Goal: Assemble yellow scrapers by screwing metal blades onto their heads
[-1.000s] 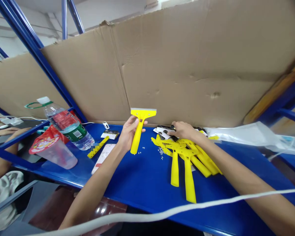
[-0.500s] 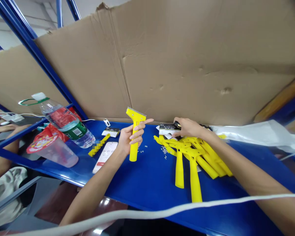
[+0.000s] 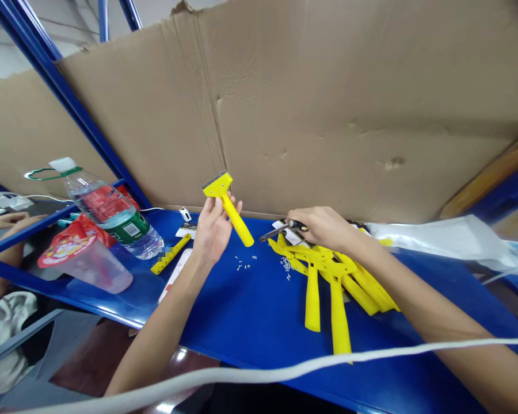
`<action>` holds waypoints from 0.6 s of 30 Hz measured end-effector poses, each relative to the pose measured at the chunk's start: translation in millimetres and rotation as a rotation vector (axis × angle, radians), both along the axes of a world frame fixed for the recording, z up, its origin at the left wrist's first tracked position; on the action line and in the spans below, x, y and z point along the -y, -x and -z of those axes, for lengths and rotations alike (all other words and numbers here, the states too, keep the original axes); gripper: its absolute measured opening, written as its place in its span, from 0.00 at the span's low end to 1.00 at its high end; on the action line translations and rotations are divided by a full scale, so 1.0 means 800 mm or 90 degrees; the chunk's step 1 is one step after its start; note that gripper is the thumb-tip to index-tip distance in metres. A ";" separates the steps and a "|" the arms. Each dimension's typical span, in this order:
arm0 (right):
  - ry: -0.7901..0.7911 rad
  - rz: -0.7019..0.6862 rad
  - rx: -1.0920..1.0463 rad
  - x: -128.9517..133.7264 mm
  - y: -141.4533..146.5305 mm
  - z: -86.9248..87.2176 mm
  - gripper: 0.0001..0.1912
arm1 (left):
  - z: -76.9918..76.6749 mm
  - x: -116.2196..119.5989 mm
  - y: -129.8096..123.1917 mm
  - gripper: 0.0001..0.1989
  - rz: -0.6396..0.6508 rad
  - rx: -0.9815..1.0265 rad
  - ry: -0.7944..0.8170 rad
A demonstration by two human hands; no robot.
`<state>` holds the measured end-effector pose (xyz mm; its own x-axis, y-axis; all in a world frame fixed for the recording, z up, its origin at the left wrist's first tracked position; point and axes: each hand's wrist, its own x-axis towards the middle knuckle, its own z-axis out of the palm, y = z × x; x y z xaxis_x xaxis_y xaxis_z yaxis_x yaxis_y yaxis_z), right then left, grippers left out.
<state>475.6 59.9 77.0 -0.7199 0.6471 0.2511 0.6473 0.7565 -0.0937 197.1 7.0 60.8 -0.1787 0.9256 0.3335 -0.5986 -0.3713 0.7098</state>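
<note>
My left hand (image 3: 213, 230) holds a yellow scraper (image 3: 240, 227) with a metal blade edge, its head tilted up to the left and its handle slanting down to the right. In my right hand (image 3: 322, 227) is a dark screwdriver (image 3: 273, 233), its black handle in the closed fingers and its shaft pointing left. Below that hand lies a pile of yellow scraper handles (image 3: 313, 299), partly hidden by my right forearm. Small screws and nuts (image 3: 286, 264) are scattered on the blue table (image 3: 250, 322), with a few more loose bits (image 3: 242, 265) to their left.
At left stand a tilted water bottle (image 3: 127, 221) and a plastic cup (image 3: 90, 264). A phone (image 3: 172, 282), another yellow scraper (image 3: 172, 253) and a small white box (image 3: 185, 232) lie nearby. Cardboard (image 3: 306, 115) walls the back. A white cable (image 3: 259, 375) crosses in front. Another person's hands (image 3: 12, 221) show far left.
My left hand has turned the scraper, so its head now leans left. My right hand has lifted slightly left with the screwdriver, off the black-and-white box.
</note>
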 end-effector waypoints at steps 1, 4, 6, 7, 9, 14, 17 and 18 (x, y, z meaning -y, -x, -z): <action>-0.004 -0.021 -0.012 0.002 0.003 0.002 0.07 | -0.001 -0.001 0.004 0.05 -0.011 -0.002 -0.011; 0.011 -0.066 -0.063 0.005 0.008 0.006 0.06 | -0.003 -0.002 0.013 0.07 -0.026 0.010 -0.032; 0.031 -0.067 -0.078 0.006 0.008 0.006 0.05 | -0.003 -0.002 0.016 0.07 -0.033 0.014 -0.037; 0.044 -0.056 -0.078 0.006 0.008 0.004 0.05 | -0.004 -0.002 0.017 0.07 -0.037 0.015 -0.040; 0.065 -0.024 -0.069 0.007 0.007 0.001 0.08 | -0.004 -0.003 0.018 0.07 -0.042 0.015 -0.050; 0.104 0.001 -0.051 0.014 0.007 -0.005 0.10 | -0.001 -0.007 0.021 0.10 -0.040 0.008 -0.049; 0.121 -0.018 -0.061 0.018 0.009 -0.008 0.09 | 0.003 -0.010 0.022 0.09 -0.054 0.002 -0.032; 0.112 -0.046 -0.070 0.019 0.010 -0.008 0.09 | 0.004 -0.010 0.023 0.09 -0.061 0.002 -0.028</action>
<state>468.0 44.7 83.7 -0.7405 0.6354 0.2190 0.5701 0.7665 -0.2958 179.0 15.4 57.6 -0.2673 0.8883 0.3735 -0.5604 -0.4586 0.6897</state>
